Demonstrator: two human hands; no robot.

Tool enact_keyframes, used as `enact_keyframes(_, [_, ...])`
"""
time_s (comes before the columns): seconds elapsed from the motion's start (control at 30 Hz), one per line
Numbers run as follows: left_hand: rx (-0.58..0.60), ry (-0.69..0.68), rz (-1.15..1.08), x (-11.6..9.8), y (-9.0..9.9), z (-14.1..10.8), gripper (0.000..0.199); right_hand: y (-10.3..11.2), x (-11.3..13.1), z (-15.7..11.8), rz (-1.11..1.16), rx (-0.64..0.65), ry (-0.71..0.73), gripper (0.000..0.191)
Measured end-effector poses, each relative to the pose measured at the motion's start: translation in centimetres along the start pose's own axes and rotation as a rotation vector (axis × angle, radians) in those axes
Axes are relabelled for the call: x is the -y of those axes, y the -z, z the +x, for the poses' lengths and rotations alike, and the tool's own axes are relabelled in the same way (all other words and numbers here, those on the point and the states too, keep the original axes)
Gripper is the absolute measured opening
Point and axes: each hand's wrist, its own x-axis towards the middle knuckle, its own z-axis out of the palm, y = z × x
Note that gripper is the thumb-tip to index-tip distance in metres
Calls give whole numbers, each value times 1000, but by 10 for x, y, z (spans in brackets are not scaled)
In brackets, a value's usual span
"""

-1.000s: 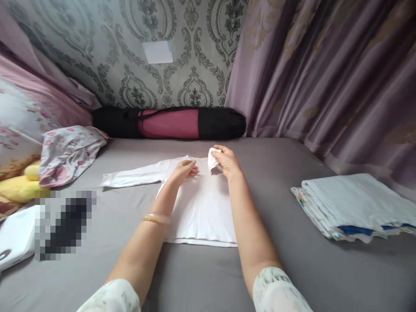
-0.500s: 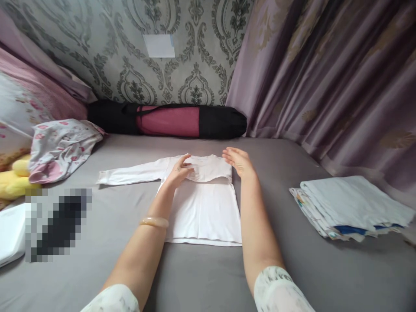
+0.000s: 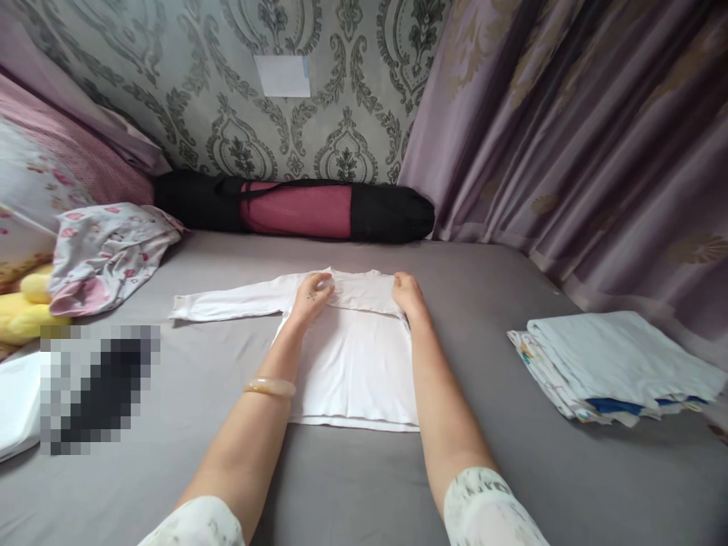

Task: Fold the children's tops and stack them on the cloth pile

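Observation:
A white long-sleeved shirt (image 3: 353,371) lies flat on the grey sheet, its hem towards me. One sleeve stretches out to the left, and the other is folded across the chest. At the left part of the chest, my left hand (image 3: 312,297), with a pale bangle on the wrist, rests on the cloth, fingers loosely curved and a gap between thumb and forefinger. Over at the right shoulder fold, my right hand (image 3: 408,293) pinches the shirt's edge between closed fingers; the fingertips are partly hidden.
Folded clothes (image 3: 619,364) are stacked on the right. A black and pink long bag (image 3: 296,208) lies along the wall. To the left are a crumpled printed cloth (image 3: 114,254), a yellow plush thing (image 3: 28,307) and a white object (image 3: 20,402). Purple curtains (image 3: 512,136) hang at the right.
My right hand has come down from above the right shoulder, and its fingers have closed on the shirt's edge. The folded sleeve lies flatter. My left hand has barely moved.

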Motion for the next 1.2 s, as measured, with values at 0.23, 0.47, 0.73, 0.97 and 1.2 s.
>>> enact_keyframes(0.23, [34, -16, 89, 6, 0, 1, 44, -30, 12, -20, -321, 109, 43, 59])
enact_keyframes(0.47, [-4, -12, 122, 22, -4, 2, 35, -41, 8, -22, -385, 84, 34, 69])
enact_keyframes(0.73, [7, -151, 212, 32, -8, 2, 33, -44, 8, -23, -405, 24, 14, 67])
enact_keyframes(0.97, [63, -105, 291, 28, -7, 1, 27, -41, 11, -24, -429, 68, -23, 66])
enact_keyframes(1.2, [50, -42, 422, 11, -2, -4, 25, -22, 19, -16, -433, 198, -42, 67])
